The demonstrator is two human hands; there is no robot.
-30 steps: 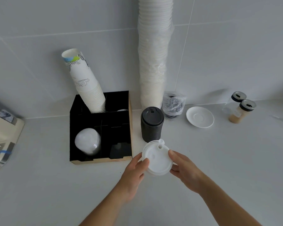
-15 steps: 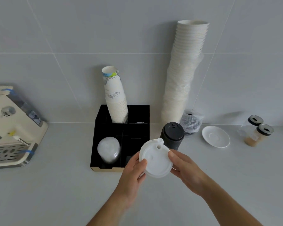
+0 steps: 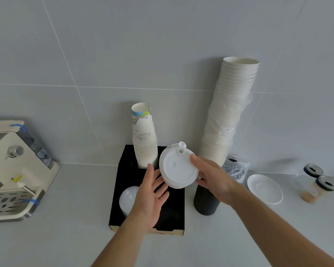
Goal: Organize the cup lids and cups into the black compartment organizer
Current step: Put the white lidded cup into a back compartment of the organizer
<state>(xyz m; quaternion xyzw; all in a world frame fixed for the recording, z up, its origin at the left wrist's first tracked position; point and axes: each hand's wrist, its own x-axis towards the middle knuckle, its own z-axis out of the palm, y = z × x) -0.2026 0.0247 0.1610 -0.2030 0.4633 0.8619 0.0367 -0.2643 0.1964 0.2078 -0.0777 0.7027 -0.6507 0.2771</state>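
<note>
The white cup lid (image 3: 178,168), its sip plug flipped up at the top, sits tilted in the air above the back right part of the black organizer (image 3: 120,189). The right hand (image 3: 215,178) has its grip closed on the lid's right edge, thumb on top. The left hand (image 3: 152,191) is spread open just beside the lid's lower left rim; whether the fingers touch it, I cannot tell. In the organizer, the back left compartment holds a tall stack of printed paper cups (image 3: 144,139), and the front left one holds a stack of clear domed lids (image 3: 127,197). Right of the organizer on the table (image 3: 66,237) stands a black cup (image 3: 205,203), partly hidden by the right hand. Behind it a tall stack of white cups (image 3: 228,116) leans on the wall, half in plastic wrap. Further right lie a white saucer (image 3: 264,188) and two small jars (image 3: 314,184).
</note>
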